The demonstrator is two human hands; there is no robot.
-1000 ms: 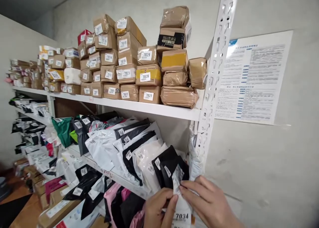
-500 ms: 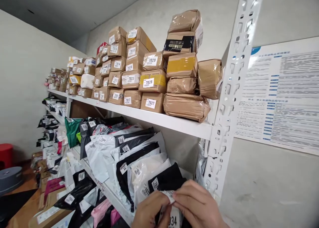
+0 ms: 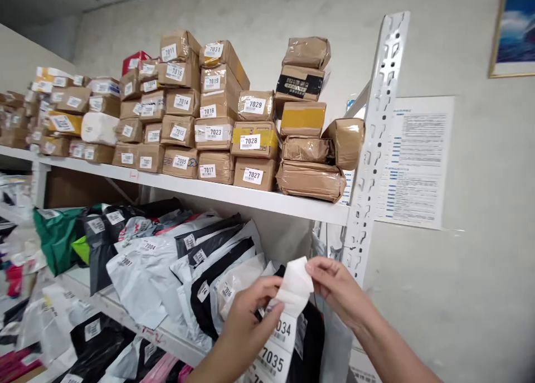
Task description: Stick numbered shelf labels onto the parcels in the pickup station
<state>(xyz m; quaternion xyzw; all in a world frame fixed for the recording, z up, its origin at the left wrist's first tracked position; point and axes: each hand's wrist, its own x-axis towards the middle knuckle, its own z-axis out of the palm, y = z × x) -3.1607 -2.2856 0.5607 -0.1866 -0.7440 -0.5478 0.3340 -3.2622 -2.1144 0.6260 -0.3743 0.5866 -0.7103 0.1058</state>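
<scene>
A strip of white number labels [image 3: 288, 310] hangs in front of me, with 7034 and 7035 printed on it and its blank top end curled up. My left hand [image 3: 246, 316] pinches the strip near its upper part. My right hand [image 3: 334, 285] pinches the curled top end from the right. Both hands are closed on the strip. Behind them black and white poly mailer bags [image 3: 209, 266] lean in a row on the middle shelf. Above, brown taped parcels [image 3: 251, 143] carry numbers such as 7027, 7028 and 7029.
A white slotted shelf upright [image 3: 376, 143] stands right of my hands. A printed notice [image 3: 413, 160] is stuck to the grey wall, with a framed picture [image 3: 516, 29] above it. A green bag [image 3: 56, 235] and more mailers fill the shelves at the left.
My hands have risen in view and pulled the top of the label strip up and apart, so 7035 now shows too. The camera has swung left and back.
</scene>
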